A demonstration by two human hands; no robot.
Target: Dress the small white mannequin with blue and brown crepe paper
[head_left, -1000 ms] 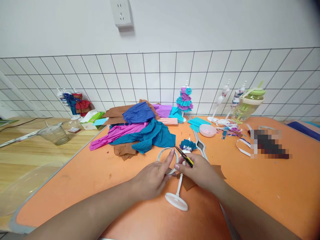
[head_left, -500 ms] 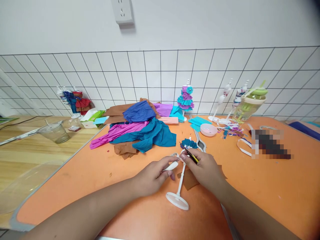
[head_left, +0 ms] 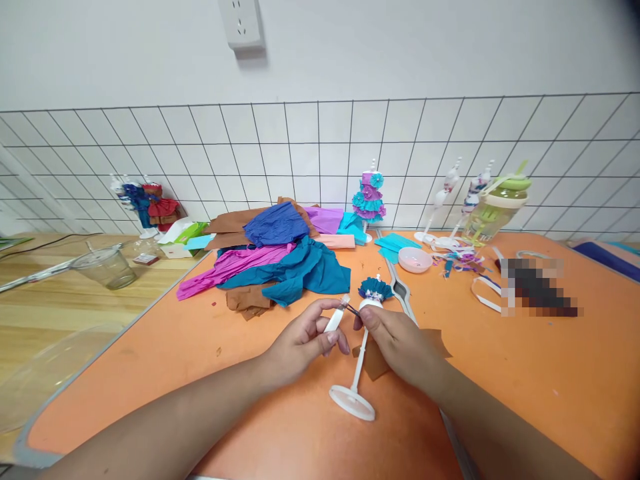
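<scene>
My left hand (head_left: 305, 337) is closed around a slim white tube-like piece (head_left: 334, 321) with a clear tip, its exact kind unclear. My right hand (head_left: 400, 337) grips a dark pointed tool (head_left: 353, 311), its tips meeting the end of the white piece; most of the tool is hidden in the fingers. Beside and partly behind that hand is a small white mannequin stand (head_left: 359, 363) with a round base (head_left: 353, 403), leaning, with a teal paper ruffle (head_left: 376, 289) around its top. Whether the right fingers also touch the stand I cannot tell.
Crumpled teal paper (head_left: 310, 270) and other coloured sheets lie heaped behind my left hand. Brown paper (head_left: 377, 360) lies under my right hand. Further back are a pink bowl (head_left: 415, 260), a decorated mannequin (head_left: 370, 193) and a green-lidded bottle (head_left: 500, 207).
The white piece has tipped more upright in my left hand. The right hand's tool, its yellow part showing before, has swung down and left to the white piece's tip.
</scene>
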